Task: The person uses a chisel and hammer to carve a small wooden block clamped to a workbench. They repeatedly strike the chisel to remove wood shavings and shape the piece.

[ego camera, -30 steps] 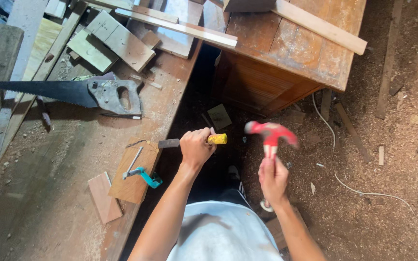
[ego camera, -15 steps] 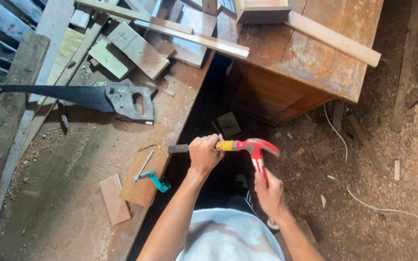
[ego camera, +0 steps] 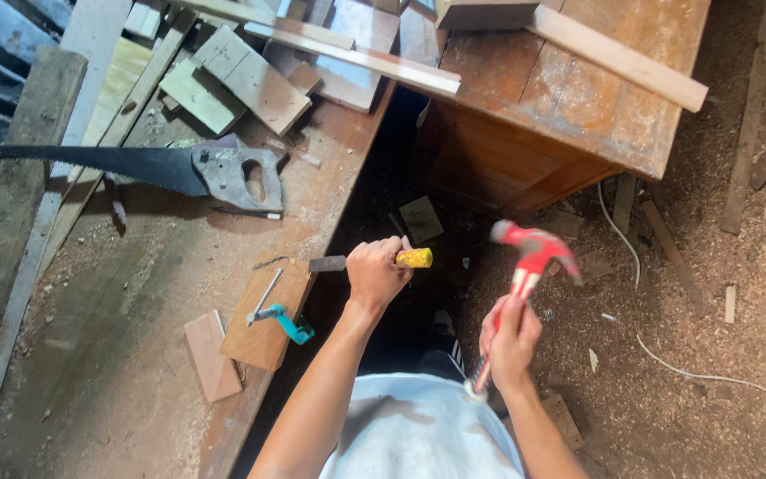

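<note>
My left hand (ego camera: 377, 271) grips a chisel (ego camera: 415, 258) with a yellow handle end. Its dark blade lies against the edge of a small wooden block (ego camera: 272, 310) on the workbench (ego camera: 135, 302). A teal-handled clamp (ego camera: 281, 315) sits on that block. My right hand (ego camera: 511, 337) holds a red claw hammer (ego camera: 529, 253) by its handle. The hammer head is blurred and raised to the right of the chisel's end, a short gap away.
A hand saw (ego camera: 179, 168) lies on the bench at left. Wood offcuts (ego camera: 232, 84) and a long strip (ego camera: 356, 58) are piled at the back. A brown wooden cabinet (ego camera: 569, 106) stands at upper right. Sawdust and a white cord (ego camera: 667, 355) cover the floor.
The hammer head struck the chisel's yellow end half a second ago and has now swung back to the right and up. My left hand kept the chisel in place.
</note>
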